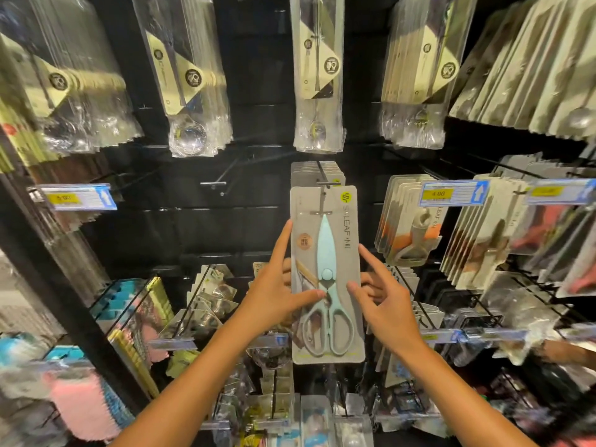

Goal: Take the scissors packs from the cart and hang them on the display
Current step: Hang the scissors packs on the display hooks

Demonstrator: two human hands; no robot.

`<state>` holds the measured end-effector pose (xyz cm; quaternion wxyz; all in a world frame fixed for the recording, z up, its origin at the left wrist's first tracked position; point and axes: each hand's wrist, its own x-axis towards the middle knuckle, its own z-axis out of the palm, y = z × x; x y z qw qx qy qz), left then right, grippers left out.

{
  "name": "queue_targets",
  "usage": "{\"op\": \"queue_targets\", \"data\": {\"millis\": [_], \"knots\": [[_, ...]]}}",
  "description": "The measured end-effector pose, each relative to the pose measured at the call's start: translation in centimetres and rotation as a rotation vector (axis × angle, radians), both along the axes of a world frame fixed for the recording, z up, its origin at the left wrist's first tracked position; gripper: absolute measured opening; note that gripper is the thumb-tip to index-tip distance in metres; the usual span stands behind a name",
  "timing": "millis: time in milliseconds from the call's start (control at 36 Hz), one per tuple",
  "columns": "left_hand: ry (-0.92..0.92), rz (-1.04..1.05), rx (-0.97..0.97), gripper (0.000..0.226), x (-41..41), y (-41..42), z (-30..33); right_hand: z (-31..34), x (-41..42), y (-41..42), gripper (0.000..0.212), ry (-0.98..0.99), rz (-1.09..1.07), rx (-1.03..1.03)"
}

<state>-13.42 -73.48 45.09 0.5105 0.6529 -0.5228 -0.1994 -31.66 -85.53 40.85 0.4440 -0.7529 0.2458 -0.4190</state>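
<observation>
The step in hand is the hanging one: a scissors pack is up against the black display, right in the middle of it, and both hands are on the pack. The left hand has its thumb pressed on the front of the card near the blue scissors and a long finger lying up the card's left edge; its other fingers look to be behind the card, so its grip holds the pack between thumb and fingers. The right hand touches the card's right edge with straight fingers, so its grip looks loose, more a steadying touch than a hold. The hole at the top of the card looks as if it is already over the metal hook, where more grey packs hang behind it, but I cannot tell if it sits all the way on. The cart is not in view. Next, I think the pack needs a soft push back along the hook until it rests against the others, and then both hands can let go
</observation>
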Motion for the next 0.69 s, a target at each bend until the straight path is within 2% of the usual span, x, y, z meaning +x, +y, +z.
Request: {"op": "queue_targets", "data": {"millis": [167,278,472,694], "knots": [[0.003,0.004,0.025,0.129,0.4,-0.6,-0.5,-0.5,0.3,-0.8,0.068,0.024,0.018,-0.019],[0.028,-0.025,0.022,0.120,1.3,-1.5,-0.7,-0.6,1.0,-1.6,0.071,0.100,0.056,-0.022],[0.147,-0.077,0.088,0.104,3.1,-3.7,-0.6,-0.8,3.0,-3.3,0.092,0.188,0.159,-0.005],[0.165,-0.049,0.180,0.112,3.9,-6.4,1.0,-0.1,5.6,-5.4,0.103,0.241,0.141,-0.043]]}}
